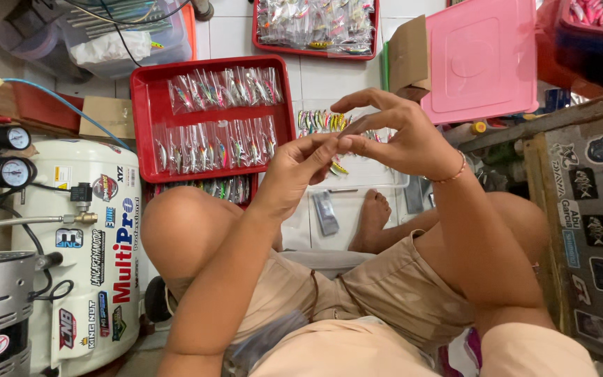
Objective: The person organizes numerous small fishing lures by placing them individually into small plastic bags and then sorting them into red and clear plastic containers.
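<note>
The left hand (294, 171) and the right hand (399, 136) meet above the knees, fingertips pinched together on something small and thin between them. It looks like a clear sleeve or a small fishing lure, but it is too slight to tell which. Both grips are closed on that small piece, held in the air over the tiled floor (329, 77), not resting on anything.

On how far the work has come: the red tray (142, 126) on the floor ahead already carries two full rows of lures in clear bags (221, 143), laid side by side, and another tray of bagged ones peeks out beneath it. A further red tray (315, 50) near the far edge of the floor is heaped with filled bags. Just beyond the hands a small bunch of loose coloured lures (322, 120) lies on the tiles, not yet bagged, so I judge most of the lot is packed and a small remainder is left.

A pink lid (483, 59) lies to the right, and a white air compressor (82, 230) stands at the left.
</note>
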